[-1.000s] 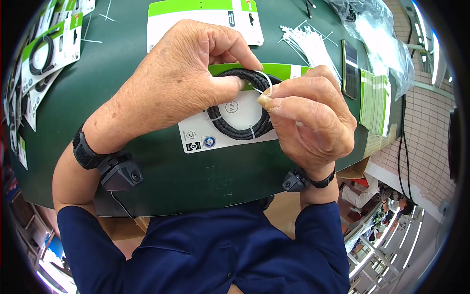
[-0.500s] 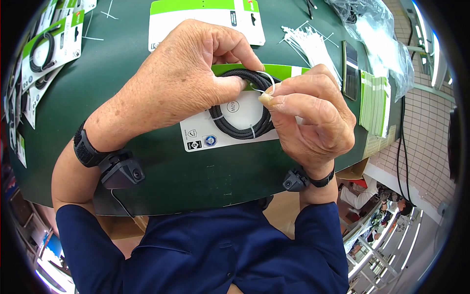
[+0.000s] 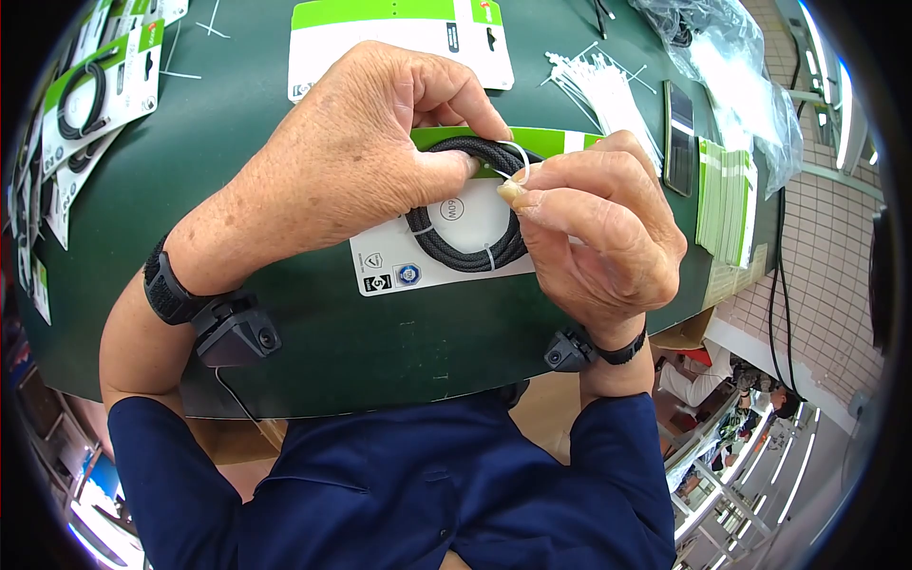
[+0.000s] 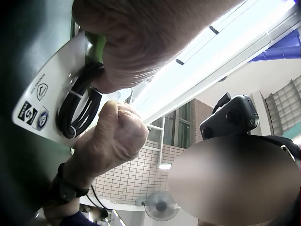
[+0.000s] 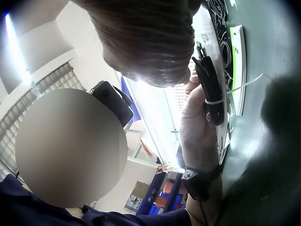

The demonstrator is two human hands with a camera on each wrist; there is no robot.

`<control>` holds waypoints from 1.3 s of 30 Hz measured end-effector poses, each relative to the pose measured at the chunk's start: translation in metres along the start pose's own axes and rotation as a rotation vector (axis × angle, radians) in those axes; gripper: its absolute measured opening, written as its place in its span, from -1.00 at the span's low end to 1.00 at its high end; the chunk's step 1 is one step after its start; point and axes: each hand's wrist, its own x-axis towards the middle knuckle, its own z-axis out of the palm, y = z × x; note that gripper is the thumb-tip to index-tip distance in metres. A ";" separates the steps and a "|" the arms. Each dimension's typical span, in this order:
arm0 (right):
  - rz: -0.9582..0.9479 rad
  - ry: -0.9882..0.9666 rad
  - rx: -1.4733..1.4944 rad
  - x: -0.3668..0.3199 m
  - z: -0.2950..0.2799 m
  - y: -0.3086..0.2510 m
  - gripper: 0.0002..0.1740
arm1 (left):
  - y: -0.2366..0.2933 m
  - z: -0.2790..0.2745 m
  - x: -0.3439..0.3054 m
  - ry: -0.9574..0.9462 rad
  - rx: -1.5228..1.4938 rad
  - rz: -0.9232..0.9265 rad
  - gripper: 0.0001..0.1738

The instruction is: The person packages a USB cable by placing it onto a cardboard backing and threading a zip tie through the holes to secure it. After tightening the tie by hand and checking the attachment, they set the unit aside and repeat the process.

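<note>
A coil of black braided cable lies against a white and green packaging card, with thin ties round it at its lower part. My left hand grips the coil and card at the upper left, thumb over the cable. At the upper right, a white cable tie loops round the coil, and my right hand pinches it between thumb and forefinger. The left wrist view shows the coil on the card's printed face. In the right wrist view, a white strip sticks out behind the card.
Packed cards with cables are piled at the left. Another card lies beyond my hands. To the right are loose white cable ties, a phone, a stack of cards and a clear plastic bag.
My right hand has shifted very slightly left, still pinching the tie. The left hand keeps its grip on the coil and card, almost unmoved.
</note>
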 end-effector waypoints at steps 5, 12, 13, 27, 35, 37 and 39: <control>0.006 -0.010 0.017 0.000 0.002 0.001 -0.69 | -0.001 0.001 0.000 0.006 -0.005 -0.004 -0.71; 0.017 -0.015 0.032 0.002 0.002 0.000 -0.69 | 0.000 0.001 0.000 0.009 0.030 0.008 -0.74; 0.015 -0.016 0.038 0.002 0.002 0.000 -0.68 | 0.000 0.001 0.000 0.009 0.030 0.008 -0.74; 0.031 -0.169 -0.029 0.007 0.002 -0.003 -0.65 | -0.002 0.006 -0.002 -0.001 -0.029 0.025 -0.74; 0.116 -0.095 0.048 0.006 0.006 -0.001 -0.67 | 0.002 0.007 -0.001 0.016 0.049 0.011 -0.74; 0.127 -0.076 0.045 0.005 0.008 -0.003 -0.68 | 0.002 0.007 -0.001 0.022 0.053 0.023 -0.73; 0.150 -0.053 0.041 0.004 0.009 -0.005 -0.70 | 0.003 0.007 -0.002 0.007 0.065 0.008 -0.73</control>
